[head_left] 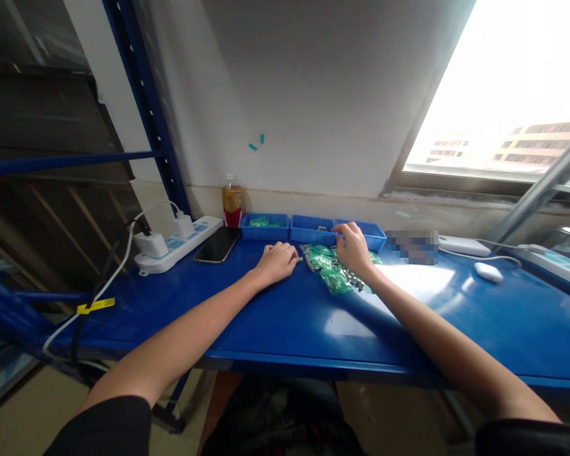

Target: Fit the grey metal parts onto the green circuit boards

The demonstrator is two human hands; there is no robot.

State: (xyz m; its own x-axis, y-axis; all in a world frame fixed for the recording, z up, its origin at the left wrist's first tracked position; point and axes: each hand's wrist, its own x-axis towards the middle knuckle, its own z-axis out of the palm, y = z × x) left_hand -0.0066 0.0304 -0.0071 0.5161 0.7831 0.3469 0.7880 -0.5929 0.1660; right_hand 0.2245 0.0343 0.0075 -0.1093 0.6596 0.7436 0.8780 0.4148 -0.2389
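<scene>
My left hand (278, 263) rests on the blue table with its fingers curled. A small pale metallic piece (299, 258) sticks out at its fingertips. My right hand (353, 245) hangs at the front edge of the blue bins, fingers bent together toward the middle bin (308, 234); what they hold, if anything, is too small to make out. Below it lies a loose pile of green plastic packets (336, 282) mixed with small metal parts (308, 258). The left bin (265, 233) contains green packets, and a small piece lies in the middle one. My right hand partly covers the right bin (374, 239).
A drink bottle (232, 201) and a phone (217, 245) stand and lie left of the bins. Beside them is a power strip (180, 244) with plugs and cables. At right are a white case (487, 272), a white device (463, 246) and another power strip (558, 263).
</scene>
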